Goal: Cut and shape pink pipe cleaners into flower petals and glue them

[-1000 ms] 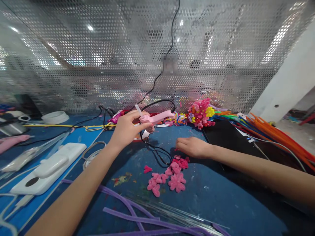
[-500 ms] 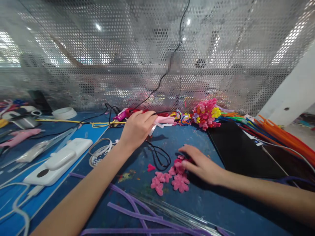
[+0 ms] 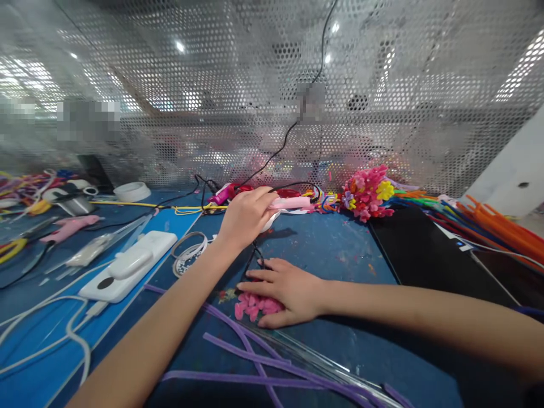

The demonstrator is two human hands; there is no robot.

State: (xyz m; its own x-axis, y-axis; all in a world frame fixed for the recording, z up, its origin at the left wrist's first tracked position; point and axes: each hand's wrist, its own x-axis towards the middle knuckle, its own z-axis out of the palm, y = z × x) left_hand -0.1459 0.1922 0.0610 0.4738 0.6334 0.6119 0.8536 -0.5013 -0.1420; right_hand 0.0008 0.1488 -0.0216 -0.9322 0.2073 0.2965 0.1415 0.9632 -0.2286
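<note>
My left hand point(image 3: 247, 218) is closed around a pink corded tool point(image 3: 293, 202), held above the table near the back; my fingers hide part of it. Something white shows just beneath that hand. My right hand point(image 3: 293, 292) lies low over the table, fingers stretched and apart, palm down on a cluster of fuzzy pink flowers point(image 3: 251, 306). Several petals stick out past its fingertips, while the rest are covered. Below the flowers, purple pipe cleaners point(image 3: 242, 354) lie crossed over thin clear rods point(image 3: 327, 365).
A bouquet of pink and yellow flowers point(image 3: 368, 192) stands at the back, by a black panel point(image 3: 429, 255) and bundled orange pipe cleaners point(image 3: 497, 226). To the left are a white power strip point(image 3: 127, 266), a pink glue gun point(image 3: 70, 228) and tape rolls point(image 3: 191, 255). Perforated metal point(image 3: 238, 130) closes the back.
My right hand has moved left and flattened over the pink flowers, which now sit bunched together further left. My left hand still holds the pink tool. The view has shifted slightly.
</note>
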